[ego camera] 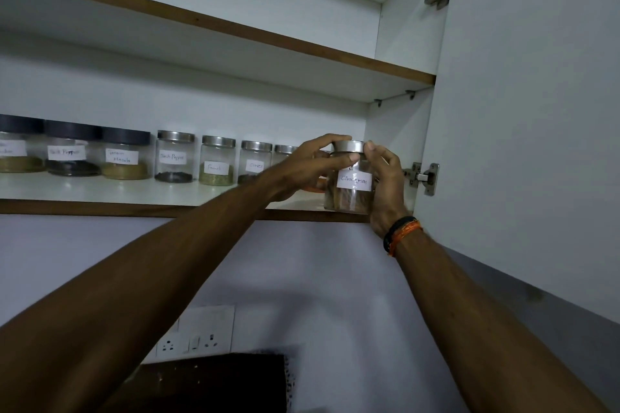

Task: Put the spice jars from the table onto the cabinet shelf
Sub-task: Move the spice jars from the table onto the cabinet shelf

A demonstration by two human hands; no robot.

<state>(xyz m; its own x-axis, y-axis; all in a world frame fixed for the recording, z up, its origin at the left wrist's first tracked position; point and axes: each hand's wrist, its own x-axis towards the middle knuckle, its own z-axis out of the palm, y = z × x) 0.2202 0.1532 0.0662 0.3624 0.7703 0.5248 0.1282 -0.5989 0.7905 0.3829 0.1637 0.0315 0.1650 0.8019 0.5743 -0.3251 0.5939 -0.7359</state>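
Holding the cinnamon jar point(350, 184) with both hands, I have it at the right end of the cabinet shelf point(141, 206), its base at the shelf's front edge; whether it rests fully on the board I cannot tell. My right hand point(385, 184) wraps round the jar's far side, fingers curled over the glass and a fingertip against the steel lid point(348, 146). My left hand point(312, 164) pinches that lid, thumb at the front of the rim and fingers arched over the top. So each grip is closed on the jar, neither spread. The white label faces me and reads roughly "Cinnamon"; brown sticks show through the glass below it.

To the left along the same shelf stands a row of jars: cloves jar point(255, 161), fennel jar point(217, 160) and black pepper jar point(174, 156), all with steel lids, then three wider jars with dark lids, among them the garam masala jar point(124, 154). Another steel-lidded jar is half hidden behind my left hand.

On my right wrist sit black and orange bands point(402, 234). The open cabinet door point(536, 111) stands just right of the jar, its hinge point(423, 178) near my right hand. Below, on the wall, is a socket plate point(198, 334).
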